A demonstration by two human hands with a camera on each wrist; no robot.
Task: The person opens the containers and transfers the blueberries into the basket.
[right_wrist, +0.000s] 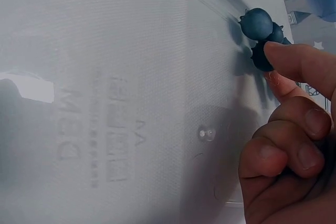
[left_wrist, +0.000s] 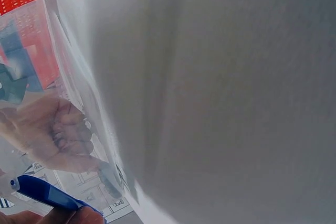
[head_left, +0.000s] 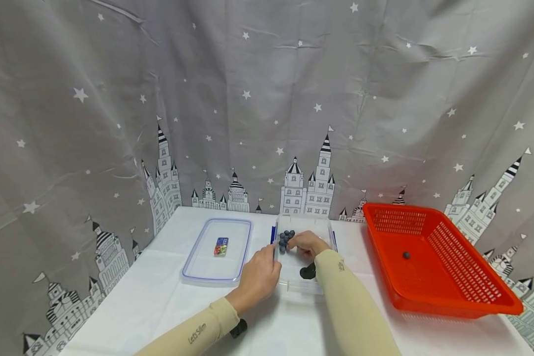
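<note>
A clear plastic food container (head_left: 289, 271) with blue side clips stands in the middle of the table. Several blueberries (head_left: 284, 239) are bunched against its left wall. My left hand (head_left: 259, 272) grips that left wall from outside; in the left wrist view its fingers (left_wrist: 84, 217) lie at a blue clip (left_wrist: 48, 192). Inside the container is my right hand (head_left: 308, 242). Its thumb and forefinger pinch a blueberry (right_wrist: 261, 57) beside the others, close-up in the right wrist view, while the remaining fingers stay curled.
To the left lies a clear lid (head_left: 196, 257) with a blue seal and a colourful label (head_left: 221, 246). A red plastic basket (head_left: 427, 287) stands on the right, with one small dark berry (head_left: 406, 255) in it. Behind the white table hangs a grey curtain (head_left: 267, 123).
</note>
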